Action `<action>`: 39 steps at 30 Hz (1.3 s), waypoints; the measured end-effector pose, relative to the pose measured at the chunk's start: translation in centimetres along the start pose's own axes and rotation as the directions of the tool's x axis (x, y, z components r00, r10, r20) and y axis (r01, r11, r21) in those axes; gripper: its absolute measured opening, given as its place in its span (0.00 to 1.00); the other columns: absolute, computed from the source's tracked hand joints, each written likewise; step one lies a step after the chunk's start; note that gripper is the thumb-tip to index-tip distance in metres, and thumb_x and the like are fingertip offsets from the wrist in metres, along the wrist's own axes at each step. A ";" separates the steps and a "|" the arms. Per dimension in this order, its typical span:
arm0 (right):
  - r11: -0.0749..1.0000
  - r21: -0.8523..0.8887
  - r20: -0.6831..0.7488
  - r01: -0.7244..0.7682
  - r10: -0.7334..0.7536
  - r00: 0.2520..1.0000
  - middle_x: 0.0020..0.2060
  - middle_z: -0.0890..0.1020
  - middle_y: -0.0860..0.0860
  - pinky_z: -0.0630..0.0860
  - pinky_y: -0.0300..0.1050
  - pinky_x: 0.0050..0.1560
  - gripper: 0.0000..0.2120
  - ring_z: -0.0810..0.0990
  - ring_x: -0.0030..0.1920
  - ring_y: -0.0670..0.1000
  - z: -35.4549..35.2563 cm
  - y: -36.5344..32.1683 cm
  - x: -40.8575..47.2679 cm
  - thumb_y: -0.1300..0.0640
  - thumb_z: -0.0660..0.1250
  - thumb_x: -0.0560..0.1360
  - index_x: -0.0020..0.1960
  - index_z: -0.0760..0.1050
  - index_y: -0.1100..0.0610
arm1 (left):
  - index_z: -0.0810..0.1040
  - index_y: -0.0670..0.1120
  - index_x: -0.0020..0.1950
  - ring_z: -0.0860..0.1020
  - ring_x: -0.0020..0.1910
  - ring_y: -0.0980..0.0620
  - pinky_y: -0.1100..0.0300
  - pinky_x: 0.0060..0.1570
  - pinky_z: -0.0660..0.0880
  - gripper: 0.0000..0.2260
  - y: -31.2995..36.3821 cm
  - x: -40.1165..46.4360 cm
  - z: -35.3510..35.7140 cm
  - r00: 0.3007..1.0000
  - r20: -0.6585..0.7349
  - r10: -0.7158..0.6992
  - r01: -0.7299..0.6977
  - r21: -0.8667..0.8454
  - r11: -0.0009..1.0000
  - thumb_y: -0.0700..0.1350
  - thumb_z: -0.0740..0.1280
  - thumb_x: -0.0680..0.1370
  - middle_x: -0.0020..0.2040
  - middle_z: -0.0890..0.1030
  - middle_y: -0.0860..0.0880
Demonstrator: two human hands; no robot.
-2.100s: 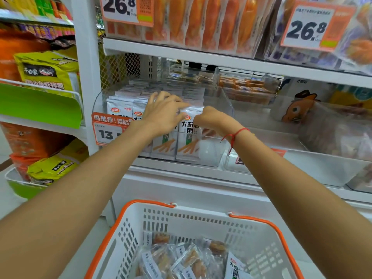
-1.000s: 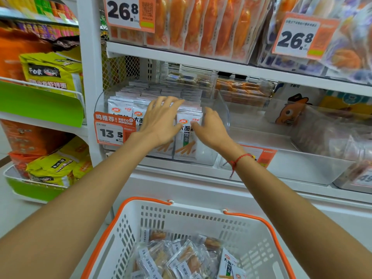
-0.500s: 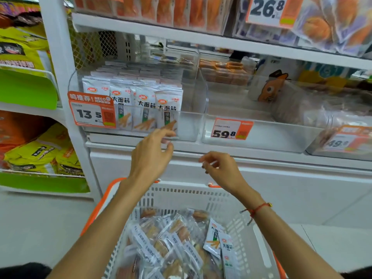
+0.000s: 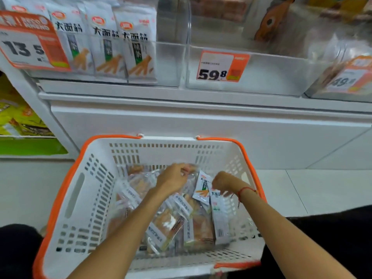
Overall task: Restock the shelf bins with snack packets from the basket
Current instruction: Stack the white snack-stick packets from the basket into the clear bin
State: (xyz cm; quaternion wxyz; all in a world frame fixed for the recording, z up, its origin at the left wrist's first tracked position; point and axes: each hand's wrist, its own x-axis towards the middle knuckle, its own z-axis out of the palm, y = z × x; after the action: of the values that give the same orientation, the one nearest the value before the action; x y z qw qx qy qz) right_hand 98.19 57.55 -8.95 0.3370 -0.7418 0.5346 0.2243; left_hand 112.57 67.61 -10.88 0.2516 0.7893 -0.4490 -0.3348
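The white basket with an orange rim [image 4: 88,190] sits low in front of me, holding several clear snack packets [image 4: 167,224] and two white packets [image 4: 218,214]. Both my hands are down inside it. My left hand [image 4: 173,177] curls its fingers on the edge of a clear packet at the far side of the pile. Fingers bent, my right hand [image 4: 223,181] hovers right at the tops of the white packets; its grip is hidden. Above, the left shelf bin [image 4: 169,63] holds a row of upright white packets [image 4: 138,47].
A clear bin with a 59.8 tag [image 4: 222,66] stands to the right of the filled bin, and another with a 49.8 tag [image 4: 346,81] at the far right. A 13.5 tag [image 4: 28,43] hangs on the left bin. Green trays with yellow bags [image 4: 20,117] are at left. A white cabinet front [image 4: 201,125] rises behind the basket.
Both hands have left the packets in the left shelf bin and dropped into the basket. My view has tilted down and moved closer to the basket.
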 end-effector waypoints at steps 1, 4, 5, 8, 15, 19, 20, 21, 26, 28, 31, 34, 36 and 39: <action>0.997 -0.064 0.068 -0.038 0.043 0.997 0.41 0.75 0.60 0.73 0.42 0.30 0.04 0.80 0.39 0.58 0.8 0.4 0.1 0.64 0.57 0.78 0.49 0.68 0.65 | 0.78 0.51 0.59 0.78 0.55 0.52 0.59 0.51 0.74 0.11 -0.4 0.3 1.1 0.998 0.057 -0.011 0.011 0.006 1.000 0.42 0.62 0.79 0.60 0.79 0.54; 0.963 -0.257 0.222 -0.080 0.139 0.965 0.48 0.73 0.60 0.70 0.39 0.30 0.06 0.78 0.38 0.56 2.6 0.9 0.2 0.63 0.57 0.80 0.53 0.70 0.64 | 0.77 0.47 0.62 0.77 0.59 0.49 0.56 0.58 0.74 0.15 -1.1 0.9 3.9 0.986 0.165 -0.033 0.034 -0.003 0.999 0.38 0.60 0.79 0.60 0.79 0.49; 0.948 -0.310 0.246 -0.070 0.151 0.957 0.52 0.73 0.60 0.71 0.41 0.33 0.12 0.77 0.39 0.56 3.3 1.2 0.4 0.63 0.57 0.80 0.61 0.70 0.65 | 0.77 0.48 0.62 0.77 0.58 0.48 0.55 0.59 0.73 0.15 -1.2 1.1 4.7 0.982 0.185 -0.049 0.052 -0.008 0.999 0.38 0.60 0.78 0.59 0.79 0.48; 0.941 -0.333 0.262 -0.054 0.148 0.954 0.63 0.71 0.59 0.76 0.45 0.47 0.20 0.75 0.59 0.60 4.9 1.6 1.3 0.63 0.58 0.79 0.71 0.64 0.65 | 0.74 0.48 0.61 0.80 0.49 0.47 0.56 0.49 0.75 0.12 -1.2 1.6 7.1 0.967 0.239 -0.088 0.081 0.040 0.996 0.39 0.61 0.79 0.56 0.80 0.47; 0.990 0.054 -0.010 -0.127 0.128 0.992 0.63 0.73 0.61 0.73 0.51 0.58 0.30 0.75 0.61 0.60 7.8 3.9 3.2 0.46 0.64 0.77 0.71 0.58 0.59 | 0.77 0.45 0.58 0.78 0.46 0.53 0.64 0.43 0.75 0.09 -1.6 2.5 10.1 0.984 0.042 -0.174 0.167 0.133 0.977 0.42 0.63 0.79 0.54 0.82 0.49; 0.988 -0.108 -0.023 -0.110 0.108 0.994 0.60 0.77 0.59 0.74 0.47 0.55 0.21 0.77 0.59 0.59 7.9 4.1 3.7 0.49 0.63 0.78 0.64 0.69 0.63 | 0.77 0.51 0.61 0.78 0.51 0.54 0.67 0.45 0.69 0.12 -2.0 2.6 9.5 0.989 -0.002 -0.148 0.146 0.177 0.973 0.42 0.64 0.79 0.57 0.81 0.52; 0.984 -0.146 -0.026 -0.102 0.099 0.995 0.60 0.77 0.58 0.74 0.47 0.55 0.20 0.77 0.59 0.58 8.1 3.8 3.7 0.49 0.61 0.78 0.63 0.70 0.62 | 0.76 0.52 0.63 0.78 0.54 0.53 0.64 0.50 0.70 0.13 -2.0 2.6 9.3 0.991 0.008 -0.137 0.133 0.182 0.974 0.44 0.65 0.78 0.59 0.80 0.52; 0.980 -0.172 -0.040 -0.097 0.092 0.995 0.60 0.77 0.58 0.74 0.47 0.55 0.20 0.77 0.59 0.58 8.3 3.7 3.8 0.48 0.61 0.79 0.63 0.71 0.62 | 0.74 0.52 0.64 0.78 0.56 0.51 0.61 0.52 0.72 0.15 -1.9 2.8 9.4 0.991 0.030 -0.130 0.123 0.183 0.975 0.46 0.67 0.78 0.60 0.79 0.52; 0.970 -0.243 -0.101 -0.028 0.004 0.995 0.58 0.77 0.60 0.74 0.49 0.54 0.19 0.77 0.58 0.60 6.6 4.0 3.6 0.54 0.63 0.76 0.64 0.68 0.61 | 0.71 0.48 0.62 0.79 0.53 0.49 0.57 0.45 0.76 0.16 -1.0 3.2 9.7 0.978 0.074 -0.193 0.185 0.098 0.978 0.47 0.69 0.76 0.57 0.81 0.50; 0.971 -0.240 -0.061 -0.015 0.001 0.998 0.59 0.75 0.60 0.72 0.47 0.52 0.18 0.76 0.59 0.60 5.3 4.4 3.9 0.54 0.63 0.76 0.62 0.68 0.62 | 0.75 0.47 0.62 0.80 0.51 0.50 0.58 0.45 0.75 0.15 -1.5 3.2 9.0 0.971 0.114 -0.211 0.205 0.064 0.977 0.47 0.69 0.76 0.55 0.82 0.50; 0.983 -0.176 0.055 0.045 -0.036 0.998 0.60 0.74 0.60 0.70 0.46 0.50 0.15 0.74 0.59 0.59 3.7 4.0 4.6 0.57 0.65 0.74 0.59 0.68 0.62 | 0.78 0.47 0.61 0.81 0.42 0.52 0.62 0.37 0.75 0.13 -3.1 2.8 6.7 0.959 0.210 -0.192 0.190 0.033 0.981 0.46 0.67 0.78 0.53 0.83 0.48; 0.994 0.067 0.143 0.087 -0.096 0.985 0.52 0.76 0.59 0.74 0.47 0.42 0.14 0.77 0.49 0.57 2.3 3.0 4.8 0.66 0.66 0.71 0.55 0.67 0.62 | 0.76 0.44 0.63 0.82 0.39 0.54 0.66 0.31 0.73 0.14 -5.1 1.6 3.6 0.950 0.238 -0.204 0.210 0.001 0.978 0.41 0.65 0.78 0.57 0.82 0.47; 0.964 0.245 0.168 0.106 -0.150 0.974 0.45 0.78 0.61 0.73 0.47 0.37 0.14 0.78 0.41 0.59 1.7 2.2 4.4 0.69 0.65 0.71 0.55 0.70 0.64 | 0.73 0.42 0.66 0.81 0.35 0.53 0.64 0.31 0.76 0.16 -6.6 0.8 1.8 0.945 0.217 -0.243 0.262 -0.060 0.963 0.38 0.66 0.78 0.59 0.81 0.44; 0.879 0.454 0.246 0.145 -0.280 0.928 0.50 0.80 0.67 0.77 0.57 0.45 0.19 0.80 0.46 0.66 2.1 0.8 4.5 0.69 0.65 0.70 0.61 0.72 0.61 | 0.72 0.41 0.66 0.82 0.36 0.52 0.59 0.34 0.79 0.17 -9.4 -0.5 -0.2 0.929 0.192 -0.317 0.344 -0.127 0.930 0.37 0.66 0.77 0.58 0.80 0.43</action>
State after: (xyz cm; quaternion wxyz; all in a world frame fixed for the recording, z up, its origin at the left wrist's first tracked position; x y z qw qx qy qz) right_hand 98.96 56.06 -13.67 0.5925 -0.6609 0.4266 0.1739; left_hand 117.68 72.48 -17.17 0.2143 0.8001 -0.3010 -0.4725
